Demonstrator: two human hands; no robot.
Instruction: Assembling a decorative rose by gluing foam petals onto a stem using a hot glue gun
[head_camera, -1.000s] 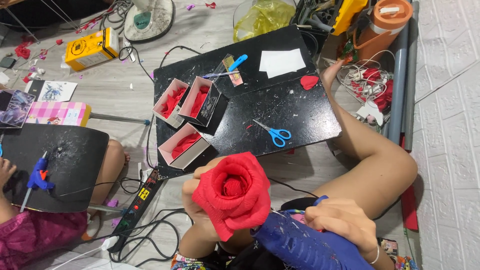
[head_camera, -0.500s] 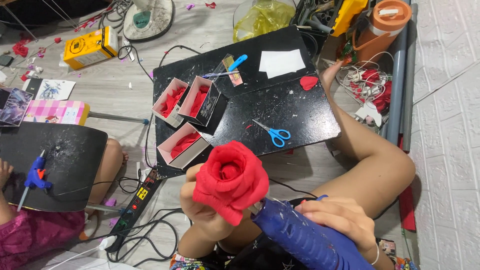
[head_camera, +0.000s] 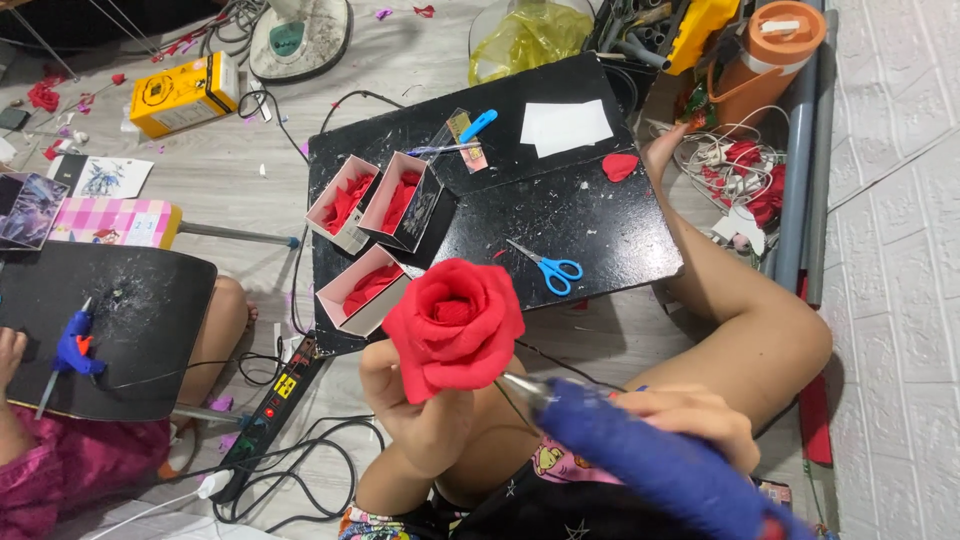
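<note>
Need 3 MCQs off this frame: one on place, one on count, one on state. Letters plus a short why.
1. Where do the scissors with blue handles lie?
A. on the black board
B. in a pink box
C. on the yellow box

2. How many open boxes of red petals stand on that board?
A. one
B. three
C. five

3. What does the left hand do with the red fabric rose?
A. rests beside it
B. holds it up from below
C. presses it flat on the board

Answers: 1 A, the scissors lie on the board's bare right part. 2 B, three boxes sit at its left edge. 3 B, the rose is raised off the board while the right hand brings the blue glue gun tip to its base.
</note>
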